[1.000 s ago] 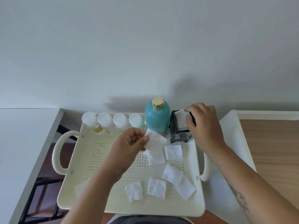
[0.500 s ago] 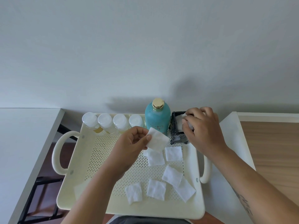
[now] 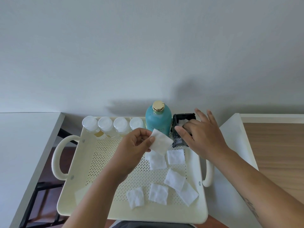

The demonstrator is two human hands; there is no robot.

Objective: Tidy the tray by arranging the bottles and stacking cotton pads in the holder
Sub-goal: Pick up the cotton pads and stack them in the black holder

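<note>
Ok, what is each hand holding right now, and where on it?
Left hand pinches a pad by its left corner. Right hand holds nothing; its fingers reach into the holder.

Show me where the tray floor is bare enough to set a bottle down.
Bare: the tray floor at left, between the small bottles, the left wall and the left hand. Crowded: the right half, with loose pads, and the holder under the right hand.

no readable text appearing anywhere, faint gold print sitting low on the teal bottle (image 3: 158,120) but blurring out too much to read, dark tattoo (image 3: 250,208) on the right forearm (image 3: 256,183) likewise coming through illegible
</note>
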